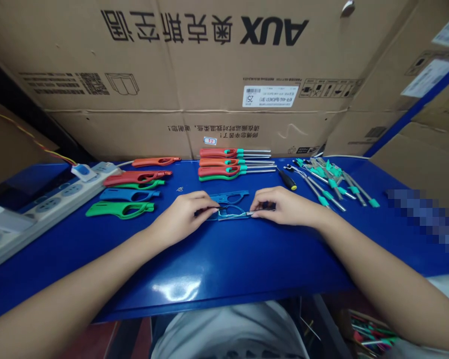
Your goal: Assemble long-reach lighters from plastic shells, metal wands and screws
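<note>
In front of me on the table lies a blue lighter handle shell [229, 214], open side up, with a thin pale wire [230, 215] running across it. My left hand [189, 212] pinches at the shell's left end, near the wire; what sits between its fingertips is too small to make out. At the right end, my right hand [279, 207] has its fingers closed on a metal lighter tube [250, 213], most of which is hidden by the hand. Just behind lies another blue half shell [232, 196], touched by neither hand.
Red, orange, blue and green half shells [125, 209] lie on the left, beside a white power strip [45, 199]. Several lighters with metal tubes [224, 162] are lined up at the back. A screwdriver [287, 179] and a pile of tubes with green parts [331, 179] lie right, before a cardboard wall [209, 65].
</note>
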Demonstrator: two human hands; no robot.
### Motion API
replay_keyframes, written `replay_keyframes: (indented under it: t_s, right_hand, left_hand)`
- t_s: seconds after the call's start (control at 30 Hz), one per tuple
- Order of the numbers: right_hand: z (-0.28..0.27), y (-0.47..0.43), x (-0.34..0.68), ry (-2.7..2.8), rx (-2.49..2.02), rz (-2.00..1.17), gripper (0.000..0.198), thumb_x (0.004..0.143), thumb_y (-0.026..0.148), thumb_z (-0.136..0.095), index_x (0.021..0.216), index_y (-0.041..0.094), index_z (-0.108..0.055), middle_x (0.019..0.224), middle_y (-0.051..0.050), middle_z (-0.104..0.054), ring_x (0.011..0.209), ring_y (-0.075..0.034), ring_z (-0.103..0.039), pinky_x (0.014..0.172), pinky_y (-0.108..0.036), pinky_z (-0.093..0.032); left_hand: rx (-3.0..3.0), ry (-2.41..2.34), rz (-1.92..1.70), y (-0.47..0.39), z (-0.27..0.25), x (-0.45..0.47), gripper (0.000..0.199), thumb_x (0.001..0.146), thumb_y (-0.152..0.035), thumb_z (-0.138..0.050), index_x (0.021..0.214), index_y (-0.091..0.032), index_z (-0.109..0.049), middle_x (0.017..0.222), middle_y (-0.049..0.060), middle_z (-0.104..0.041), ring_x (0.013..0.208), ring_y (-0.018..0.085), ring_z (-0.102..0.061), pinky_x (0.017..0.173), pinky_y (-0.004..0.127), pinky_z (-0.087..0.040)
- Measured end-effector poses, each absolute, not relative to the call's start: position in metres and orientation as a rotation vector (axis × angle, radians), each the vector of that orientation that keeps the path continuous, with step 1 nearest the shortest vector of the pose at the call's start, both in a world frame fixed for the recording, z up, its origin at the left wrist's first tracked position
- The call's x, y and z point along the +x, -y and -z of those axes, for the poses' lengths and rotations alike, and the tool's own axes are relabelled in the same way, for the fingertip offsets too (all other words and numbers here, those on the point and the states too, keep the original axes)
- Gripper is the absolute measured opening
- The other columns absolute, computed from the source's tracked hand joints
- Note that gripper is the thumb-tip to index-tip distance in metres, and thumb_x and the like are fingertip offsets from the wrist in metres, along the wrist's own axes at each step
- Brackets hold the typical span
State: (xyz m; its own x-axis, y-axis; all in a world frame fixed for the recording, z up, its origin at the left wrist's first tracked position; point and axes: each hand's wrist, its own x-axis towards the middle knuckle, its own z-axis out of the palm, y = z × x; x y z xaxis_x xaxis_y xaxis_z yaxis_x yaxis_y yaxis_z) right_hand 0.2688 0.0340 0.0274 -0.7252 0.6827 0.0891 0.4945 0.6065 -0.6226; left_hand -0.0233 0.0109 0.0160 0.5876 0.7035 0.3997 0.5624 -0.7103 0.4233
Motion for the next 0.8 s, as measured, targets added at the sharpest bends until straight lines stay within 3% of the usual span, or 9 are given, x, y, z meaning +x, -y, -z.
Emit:
replay_keyframes:
  t_s: [0.37, 0.8]
  right_hand:
    - [-0.025, -0.038, 0.269, 2.642, -1.027, -0.478, 0.010, 0.088, 0.029, -0.071, 0.088, 0.019, -0.075, 0.089, -0.006, -0.072, 0.087, -0.020, -0.063, 0.077, -0.032, -0.047]
    - [-0.025, -0.037, 0.266, 2.665, -0.970, -0.469, 0.008, 0.090, 0.021, -0.068, 0.089, 0.017, -0.076, 0.090, -0.005, -0.073, 0.080, -0.017, -0.068, 0.070, -0.026, -0.046]
  left_hand:
    - [2.533, -1.057, -0.792, -0.012, -0.007, -0.021, 0.020, 0.097, -0.026, -0.058, 0.102, -0.020, -0.076, 0.099, 0.005, -0.076, 0.090, 0.019, -0.072, 0.086, 0.029, -0.056]
    - [2.509, -1.056, -0.808, -0.010, -0.006, -0.019, 0.018, 0.096, -0.023, -0.061, 0.099, -0.016, -0.078, 0.097, 0.008, -0.077, 0.087, 0.020, -0.073, 0.083, 0.029, -0.057]
